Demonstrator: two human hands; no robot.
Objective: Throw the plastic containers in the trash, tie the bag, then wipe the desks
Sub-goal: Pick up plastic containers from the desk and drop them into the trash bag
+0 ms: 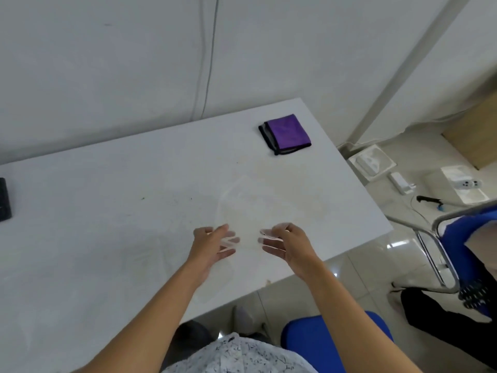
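Observation:
A clear plastic container (pixel 243 205) lies on the white desk (pixel 121 200), near its right front corner, and is hard to make out. My right hand (pixel 289 244) pinches its near rim, thumb on top and fingers below. My left hand (pixel 212 246) reaches to the same rim with straight, spread fingers, whose tips show blurred through the plastic. A second clear plastic piece (pixel 215 278) lies flat under my left wrist at the desk's front edge. No trash bag is in view.
A folded purple cloth (pixel 286 133) lies at the desk's far right. A black object (pixel 4 199) sits at the left edge. A blue chair seat (pixel 336 343) is below me, and another chair (pixel 454 251) with a seated person is on the right. Small items lie on the floor (pixel 376 162).

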